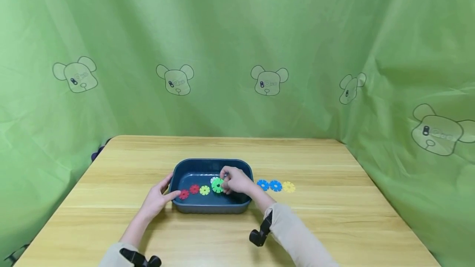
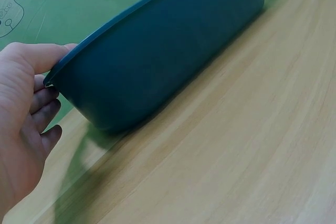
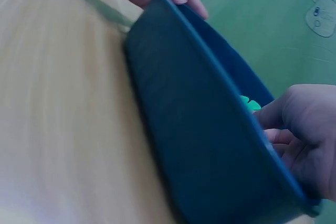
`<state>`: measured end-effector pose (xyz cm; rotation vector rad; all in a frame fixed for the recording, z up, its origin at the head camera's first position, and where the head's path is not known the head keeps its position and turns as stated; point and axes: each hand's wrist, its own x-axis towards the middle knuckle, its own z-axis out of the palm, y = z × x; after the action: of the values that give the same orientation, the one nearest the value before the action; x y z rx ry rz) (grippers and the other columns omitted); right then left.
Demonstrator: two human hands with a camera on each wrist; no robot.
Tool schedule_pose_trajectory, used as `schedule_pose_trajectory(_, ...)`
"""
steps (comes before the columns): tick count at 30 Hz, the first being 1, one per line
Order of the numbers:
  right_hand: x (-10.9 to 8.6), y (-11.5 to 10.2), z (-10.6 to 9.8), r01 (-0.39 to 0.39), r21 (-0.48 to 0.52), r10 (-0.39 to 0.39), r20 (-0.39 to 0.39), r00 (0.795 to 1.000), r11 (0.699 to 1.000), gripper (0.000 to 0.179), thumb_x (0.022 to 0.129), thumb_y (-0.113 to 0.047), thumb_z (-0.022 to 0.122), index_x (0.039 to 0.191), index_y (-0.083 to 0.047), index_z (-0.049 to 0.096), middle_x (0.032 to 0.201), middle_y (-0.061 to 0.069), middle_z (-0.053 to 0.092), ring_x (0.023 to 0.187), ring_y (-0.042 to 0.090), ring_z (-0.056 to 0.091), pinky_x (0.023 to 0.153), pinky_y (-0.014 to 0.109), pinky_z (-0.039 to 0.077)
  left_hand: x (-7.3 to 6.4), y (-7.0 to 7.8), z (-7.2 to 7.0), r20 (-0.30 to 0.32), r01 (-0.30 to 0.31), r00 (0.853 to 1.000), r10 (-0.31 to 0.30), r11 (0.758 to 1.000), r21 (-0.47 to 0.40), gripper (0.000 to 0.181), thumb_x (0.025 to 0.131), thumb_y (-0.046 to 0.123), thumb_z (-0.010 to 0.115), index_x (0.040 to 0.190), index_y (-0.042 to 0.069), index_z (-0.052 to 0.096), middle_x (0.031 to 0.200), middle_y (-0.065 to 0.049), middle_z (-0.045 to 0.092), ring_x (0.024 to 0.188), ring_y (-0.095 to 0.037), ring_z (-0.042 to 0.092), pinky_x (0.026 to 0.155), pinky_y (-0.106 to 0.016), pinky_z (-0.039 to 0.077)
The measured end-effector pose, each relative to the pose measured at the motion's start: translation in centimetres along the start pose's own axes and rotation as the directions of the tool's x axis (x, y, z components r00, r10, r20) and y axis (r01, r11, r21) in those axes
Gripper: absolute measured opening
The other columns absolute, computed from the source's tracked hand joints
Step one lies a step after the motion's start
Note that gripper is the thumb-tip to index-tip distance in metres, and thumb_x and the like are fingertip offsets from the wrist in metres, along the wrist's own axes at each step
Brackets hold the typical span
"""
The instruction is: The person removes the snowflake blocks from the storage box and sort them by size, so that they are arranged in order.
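Note:
A dark blue rectangular basin (image 1: 211, 208) stands on the table. My left hand (image 1: 156, 200) grips its left end, the thumb over the rim and the other fingers outside, as the left wrist view shows. Inside the basin, my right hand (image 1: 236, 180) pinches a green notched plastic disc (image 1: 217, 186). A whitish disc (image 1: 214, 179) is partly covered behind the green one. To the left in the basin are a yellow-green disc (image 1: 204, 190) and two red discs, one (image 1: 194, 189) beside the other (image 1: 184, 194) near my left thumb. The right fingertips are partly hidden.
On the wooden table (image 1: 334, 217), right of the basin, two blue discs, one (image 1: 263, 185) and another (image 1: 276, 186), lie in a row with a yellow disc (image 1: 288, 187). A green curtain (image 1: 222, 110) with bear-head outlines hangs behind the table and at its sides.

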<state>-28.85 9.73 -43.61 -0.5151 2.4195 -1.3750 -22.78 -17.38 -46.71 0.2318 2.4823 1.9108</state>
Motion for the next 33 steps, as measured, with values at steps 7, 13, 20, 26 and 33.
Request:
schedule_pose_trajectory(7, -0.6, -0.6, -2.3, 0.038, 0.094, -0.035, -0.032, 0.999, 0.995, 0.016, 0.080, 0.013, 0.058, 0.093, 0.006, 0.051, 0.067, 0.010, 0.053, 0.059, 0.023, 0.061, 0.062, 0.045, 0.056, 0.0, -0.1, 0.1, 0.002, -0.002, 1.000, 0.002, 1.000, -0.006, 0.071, 0.084, 0.009, 0.068, 0.142, -0.005, 0.029, 0.145, -0.025, 0.028, 0.134, -0.038, 0.024, 0.109, -0.046, 0.022)
schedule_pose_trajectory(13, -1.6, -0.9, -4.2, 0.033, 0.129, -0.022, -0.090, 0.996, 0.991, 0.017, 0.083, 0.011, 0.058, 0.098, 0.006, 0.052, 0.073, 0.013, 0.057, 0.064, 0.026, 0.063, 0.065, 0.041, 0.057, -0.1, -0.1, 0.0, 0.004, 0.001, 1.000, -0.001, 1.000, -0.013, 0.071, 0.085, 0.010, 0.067, 0.142, -0.004, 0.029, 0.146, -0.024, 0.027, 0.134, -0.037, 0.023, 0.109, -0.046, 0.021)
schedule_pose_trajectory(20, -2.9, 0.0, -6.6, 0.052, 0.170, -0.025, -0.155, 0.988, 0.984, 0.021, 0.084, 0.009, 0.059, 0.103, 0.008, 0.052, 0.078, 0.015, 0.058, 0.070, 0.033, 0.064, 0.065, 0.040, 0.057, -0.1, -0.1, 0.1, 0.001, -0.003, 1.000, 0.003, 1.000, -0.018, 0.071, 0.084, 0.009, 0.067, 0.143, -0.004, 0.029, 0.146, -0.024, 0.028, 0.134, -0.037, 0.024, 0.109, -0.045, 0.022)
schedule_pose_trajectory(26, -4.1, 1.6, -8.6, 0.062, 0.220, -0.009, -0.235, 0.972, 0.974, 0.023, 0.083, 0.011, 0.059, 0.105, 0.013, 0.051, 0.076, 0.015, 0.059, 0.065, 0.025, 0.063, 0.070, 0.049, 0.055, 0.0, -0.3, 0.1, -0.002, -0.010, 1.000, 0.009, 1.000, -0.022, 0.071, 0.084, 0.009, 0.067, 0.143, -0.003, 0.029, 0.145, -0.024, 0.029, 0.134, -0.037, 0.025, 0.108, -0.045, 0.023)
schedule_pose_trajectory(33, -6.0, 3.9, -10.8, 0.034, 0.241, 0.048, -0.327, 0.944, 0.970, 0.028, 0.083, 0.008, 0.061, 0.108, 0.014, 0.051, 0.078, 0.013, 0.063, 0.067, 0.021, 0.064, 0.067, 0.036, 0.057, 0.0, -0.3, 0.1, -0.009, -0.006, 1.000, 0.006, 1.000, -0.021, 0.071, 0.084, 0.010, 0.068, 0.142, -0.004, 0.030, 0.145, -0.025, 0.030, 0.133, -0.038, 0.026, 0.107, -0.046, 0.025)
